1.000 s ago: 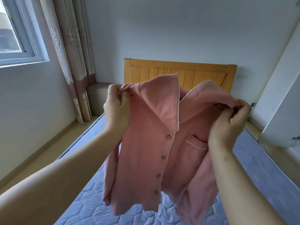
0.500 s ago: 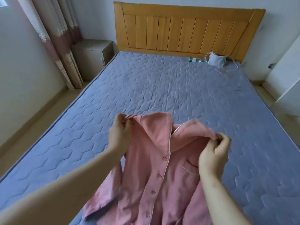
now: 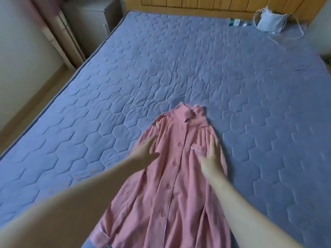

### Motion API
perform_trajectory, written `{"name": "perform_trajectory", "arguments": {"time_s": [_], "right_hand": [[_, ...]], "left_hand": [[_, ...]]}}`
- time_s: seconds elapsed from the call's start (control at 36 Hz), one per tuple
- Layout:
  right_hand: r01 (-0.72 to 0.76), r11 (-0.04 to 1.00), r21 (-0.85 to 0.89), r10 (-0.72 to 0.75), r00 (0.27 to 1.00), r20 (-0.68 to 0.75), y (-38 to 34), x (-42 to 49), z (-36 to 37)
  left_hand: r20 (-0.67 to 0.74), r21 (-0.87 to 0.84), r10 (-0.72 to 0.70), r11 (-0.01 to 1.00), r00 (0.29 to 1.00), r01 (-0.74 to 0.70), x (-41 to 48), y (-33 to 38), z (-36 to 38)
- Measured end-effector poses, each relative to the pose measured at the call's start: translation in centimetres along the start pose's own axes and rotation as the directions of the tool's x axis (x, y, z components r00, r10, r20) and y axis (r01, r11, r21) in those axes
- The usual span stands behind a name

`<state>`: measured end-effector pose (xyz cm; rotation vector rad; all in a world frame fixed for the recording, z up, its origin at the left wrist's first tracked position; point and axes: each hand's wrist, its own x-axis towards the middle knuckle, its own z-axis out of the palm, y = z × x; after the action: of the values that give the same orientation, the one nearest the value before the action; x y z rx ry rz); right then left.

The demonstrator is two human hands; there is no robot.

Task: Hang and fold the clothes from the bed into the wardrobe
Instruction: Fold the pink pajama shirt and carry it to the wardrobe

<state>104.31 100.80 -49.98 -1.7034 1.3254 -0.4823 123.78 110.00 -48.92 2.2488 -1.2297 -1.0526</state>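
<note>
No text or label can be read

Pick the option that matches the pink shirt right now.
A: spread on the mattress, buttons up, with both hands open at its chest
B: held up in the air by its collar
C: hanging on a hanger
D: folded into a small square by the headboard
A: the pink shirt lies spread on the mattress, buttons up and collar toward the headboard, with the left hand and right hand straight-fingered at its chest.
</note>
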Motion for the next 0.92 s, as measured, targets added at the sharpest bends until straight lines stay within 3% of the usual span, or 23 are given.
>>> {"name": "perform_trajectory", "arguments": {"time_s": [0.08,0.17,0.28,0.39,0.53,0.58,0.64,0.69,0.78,0.92], "right_hand": [[-0.185,0.982,-0.025,0.187,0.971,0.152,3.7,-3.7,2.4],[-0.259,0.962,-0.083,0.271,0.94,0.207,6.9,-7.4,4.6],[-0.353,0.925,-0.142,0.376,0.908,0.188,10.0,-11.2,6.7],[-0.496,0.866,-0.056,0.498,0.867,0.025,12.7,-14.4,8.1],[-0.684,0.706,0.186,0.703,0.644,-0.302,16.0,-15.6,7.2],[-0.708,0.614,0.35,0.789,0.542,-0.289,17.7,-15.6,6.7],[-0.702,0.479,0.527,0.87,0.462,-0.174,19.3,-15.8,6.2],[-0.741,0.46,0.489,0.878,0.463,-0.122,20.2,-15.9,5.7],[-0.754,0.567,0.33,0.824,0.52,-0.228,21.9,-15.4,5.1],[-0.659,0.691,0.296,0.72,0.596,-0.354,20.5,-11.4,0.5]], "left_hand": [[0.133,0.088,-0.068,0.995,0.989,0.056,-2.1,-3.4,3.6],[0.183,0.196,-0.13,0.976,0.974,0.093,-3.9,-6.2,6.4],[0.254,0.278,-0.142,0.958,0.957,0.069,-5.8,-8.8,9.5],[0.332,0.32,-0.143,0.947,0.932,0.032,-6.8,-10.4,12.8],[0.355,0.226,-0.118,0.973,0.927,0.037,-7.2,-10.7,16.5],[0.323,0.254,-0.142,0.965,0.936,0.059,-7.0,-10.9,17.7],[0.259,0.285,-0.175,0.953,0.95,0.098,-6.7,-10.8,18.7],[0.231,0.301,-0.217,0.943,0.948,0.142,-6.4,-10.4,19.4],[0.234,0.336,-0.292,0.919,0.927,0.205,-5.9,-9.8,19.9],[0.24,0.409,-0.351,0.882,0.905,0.233,-4.9,-8.4,19.7]]}}
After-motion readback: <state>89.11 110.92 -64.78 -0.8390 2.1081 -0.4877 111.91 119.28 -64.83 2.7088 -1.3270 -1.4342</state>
